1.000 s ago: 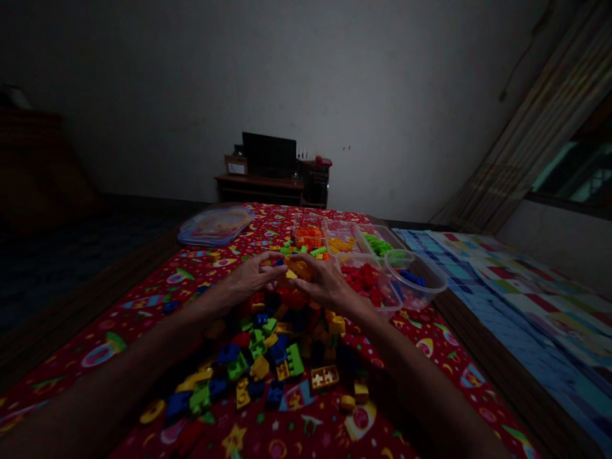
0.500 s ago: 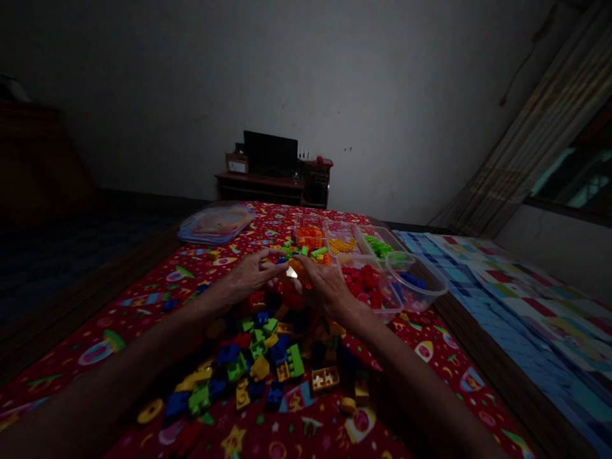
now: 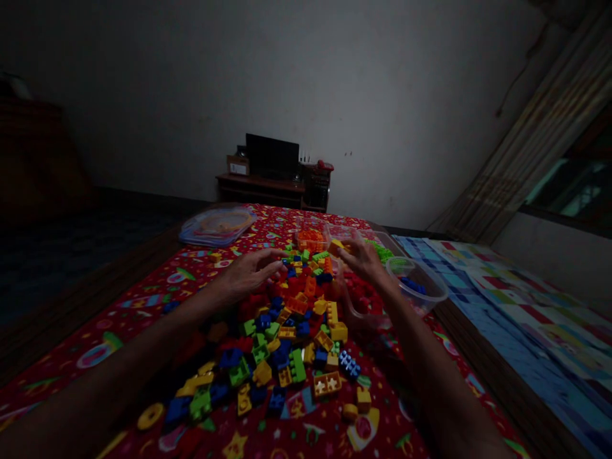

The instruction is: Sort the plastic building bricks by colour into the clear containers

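Observation:
A heap of mixed toy building blocks (image 3: 282,331) in blue, green, yellow, red and orange lies on a red patterned cloth (image 3: 143,331). My left hand (image 3: 251,271) hovers at the heap's far left side, fingers stretched out and apart, holding nothing. At the right, my right hand (image 3: 361,255) pinches a yellow building block (image 3: 336,245) over the clear box that contains yellow blocks. Beneath my right forearm is the clear box of red blocks (image 3: 366,296), partly hidden by the arm.
Orange blocks (image 3: 310,240) fill a clear box at the back. Green blocks (image 3: 382,252) sit in another box, and a round tub (image 3: 437,293) has blue blocks inside. Stacked clear lids (image 3: 215,224) lie at the far left. A checked bedspread (image 3: 507,306) spreads out at the right.
My right hand has moved away from my left, rightward to the boxes, with the yellow block in its fingers. The left hand has hardly moved. More of the heap shows between the arms.

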Available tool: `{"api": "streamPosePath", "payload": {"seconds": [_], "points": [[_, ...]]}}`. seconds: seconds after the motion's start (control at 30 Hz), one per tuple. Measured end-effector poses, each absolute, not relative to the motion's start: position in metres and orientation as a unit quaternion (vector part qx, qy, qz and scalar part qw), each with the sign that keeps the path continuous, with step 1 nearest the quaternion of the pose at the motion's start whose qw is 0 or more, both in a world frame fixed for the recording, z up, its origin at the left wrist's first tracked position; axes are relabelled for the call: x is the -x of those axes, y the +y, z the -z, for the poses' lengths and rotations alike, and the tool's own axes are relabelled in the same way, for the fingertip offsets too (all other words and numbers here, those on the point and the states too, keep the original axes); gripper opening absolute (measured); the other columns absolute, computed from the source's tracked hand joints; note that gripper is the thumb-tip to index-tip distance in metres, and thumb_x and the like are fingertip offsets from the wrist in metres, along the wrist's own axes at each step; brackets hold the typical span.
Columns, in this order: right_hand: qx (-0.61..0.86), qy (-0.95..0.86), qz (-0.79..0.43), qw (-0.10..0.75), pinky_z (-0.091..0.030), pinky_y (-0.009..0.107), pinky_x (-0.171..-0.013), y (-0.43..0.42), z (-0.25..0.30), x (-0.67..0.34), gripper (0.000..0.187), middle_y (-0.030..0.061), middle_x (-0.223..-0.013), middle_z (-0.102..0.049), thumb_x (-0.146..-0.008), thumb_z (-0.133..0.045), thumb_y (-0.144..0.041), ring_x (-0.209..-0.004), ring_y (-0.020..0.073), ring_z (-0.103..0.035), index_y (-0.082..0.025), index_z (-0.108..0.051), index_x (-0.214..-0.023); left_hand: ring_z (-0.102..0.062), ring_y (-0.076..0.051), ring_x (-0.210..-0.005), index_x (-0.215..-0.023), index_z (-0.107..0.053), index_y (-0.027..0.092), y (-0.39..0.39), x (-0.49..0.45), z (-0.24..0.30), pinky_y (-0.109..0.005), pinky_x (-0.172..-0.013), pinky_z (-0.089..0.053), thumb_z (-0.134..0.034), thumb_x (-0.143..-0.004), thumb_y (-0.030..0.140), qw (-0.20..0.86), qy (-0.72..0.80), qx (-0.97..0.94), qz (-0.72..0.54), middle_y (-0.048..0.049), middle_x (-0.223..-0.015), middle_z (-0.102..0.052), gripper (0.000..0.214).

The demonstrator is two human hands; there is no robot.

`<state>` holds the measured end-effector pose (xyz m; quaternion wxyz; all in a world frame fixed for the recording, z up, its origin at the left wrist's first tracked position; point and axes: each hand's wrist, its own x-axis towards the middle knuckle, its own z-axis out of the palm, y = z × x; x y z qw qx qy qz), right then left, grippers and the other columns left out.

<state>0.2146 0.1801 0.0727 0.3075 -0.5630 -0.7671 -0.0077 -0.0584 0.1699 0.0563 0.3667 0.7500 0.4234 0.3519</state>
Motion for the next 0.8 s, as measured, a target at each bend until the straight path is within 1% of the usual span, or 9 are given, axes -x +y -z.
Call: {"api": "streamPosePath", "payload": {"seconds": [0.17,0.27,0.37,0.47,0.53,0.6,0.7,0.73,0.8], "points": [[0.696,-0.682,0.052,0.217,-0.043,0.028,-0.07,0.228,-0.081,-0.242,0.033,0.0133,-0.093,-0.07,-0.086,-0.047,-0.036,-0.086,0.023,-0.064,-0.014,-0.07,-0.097,-0.066,-0.024,-0.084,-0.108,-0.063,0.018,0.173,0.064,-0.058,-0.032,-0.07,-0.052,-0.051,-0.077,0.056,0.32,0.441,-0.769,-0.335,-0.0072,-0.095,-0.072,0.05],[0.717,-0.675,0.058,0.166,-0.043,0.03,-0.076,0.243,-0.085,-0.246,0.034,0.0169,-0.103,-0.068,-0.087,-0.048,-0.034,-0.095,0.025,-0.063,-0.012,-0.067,-0.106,-0.065,-0.024,-0.088,-0.106,-0.065,0.019,0.173,0.066,-0.059,-0.033,-0.074,-0.051,-0.049,-0.078,0.054,0.281,0.448,-0.782,-0.33,-0.0066,-0.097,-0.072,0.048],[0.712,-0.672,0.085,0.185,-0.043,0.032,-0.082,0.243,-0.089,-0.245,0.038,0.0185,-0.111,-0.065,-0.088,-0.048,-0.032,-0.103,0.0265,-0.06,-0.011,-0.061,-0.117,-0.065,-0.025,-0.091,-0.105,-0.067,0.019,0.172,0.067,-0.063,-0.034,-0.078,-0.051,-0.048,-0.078,0.053,0.257,0.451,-0.788,-0.331,-0.0067,-0.1,-0.072,0.047],[0.669,-0.69,0.082,0.264,-0.044,0.03,-0.082,0.227,-0.091,-0.237,0.035,0.0143,-0.104,-0.069,-0.089,-0.045,-0.028,-0.097,0.0228,-0.063,-0.013,-0.063,-0.114,-0.065,-0.025,-0.09,-0.104,-0.068,0.018,0.169,0.067,-0.069,-0.034,-0.079,-0.051,-0.047,-0.077,0.053,0.242,0.459,-0.788,-0.33,-0.0078,-0.101,-0.072,0.049],[0.621,-0.717,0.058,0.311,-0.045,0.028,-0.077,0.206,-0.088,-0.225,0.031,0.0114,-0.095,-0.07,-0.089,-0.045,-0.027,-0.087,0.0196,-0.064,-0.014,-0.066,-0.107,-0.065,-0.025,-0.089,-0.104,-0.068,0.018,0.167,0.068,-0.072,-0.033,-0.078,-0.051,-0.047,-0.076,0.054,0.23,0.467,-0.788,-0.329,-0.0074,-0.099,-0.072,0.05],[0.562,-0.755,0.028,0.336,-0.045,0.026,-0.071,0.18,-0.082,-0.208,0.028,0.0093,-0.089,-0.07,-0.089,-0.045,-0.026,-0.078,0.017,-0.064,-0.015,-0.068,-0.102,-0.064,-0.025,-0.09,-0.104,-0.068,0.02,0.165,0.07,-0.076,-0.033,-0.079,-0.05,-0.047,-0.077,0.055,0.215,0.477,-0.788,-0.325,-0.0061,-0.098,-0.072,0.049],[0.478,-0.824,-0.021,0.304,-0.043,0.025,-0.066,0.138,-0.069,-0.176,0.025,0.0066,-0.083,-0.069,-0.09,-0.046,-0.024,-0.071,0.0149,-0.062,-0.018,-0.066,-0.102,-0.064,-0.025,-0.091,-0.106,-0.067,0.019,0.165,0.077,-0.083,-0.032,-0.081,-0.049,-0.046,-0.078,0.058,0.185,0.492,-0.787,-0.324,-0.0062,-0.101,-0.072,0.052],[0.449,-0.847,-0.028,0.283,-0.043,0.025,-0.066,0.126,-0.064,-0.165,0.023,0.0064,-0.085,-0.069,-0.09,-0.045,-0.023,-0.072,0.0147,-0.062,-0.019,-0.066,-0.101,-0.064,-0.025,-0.092,-0.107,-0.066,0.018,0.164,0.081,-0.084,-0.032,-0.081,-0.049,-0.044,-0.079,0.059,0.174,0.495,-0.787,-0.324,-0.007,-0.103,-0.071,0.055],[0.372,-0.895,-0.031,0.244,-0.044,0.026,-0.072,0.107,-0.056,-0.148,0.022,0.0074,-0.097,-0.067,-0.09,-0.048,-0.025,-0.084,0.0158,-0.061,-0.02,-0.062,-0.107,-0.063,-0.026,-0.097,-0.111,-0.065,0.015,0.161,0.094,-0.085,-0.033,-0.087,-0.047,-0.041,-0.081,0.063,0.148,0.501,-0.79,-0.32,-0.0087,-0.11,-0.069,0.061]]}}
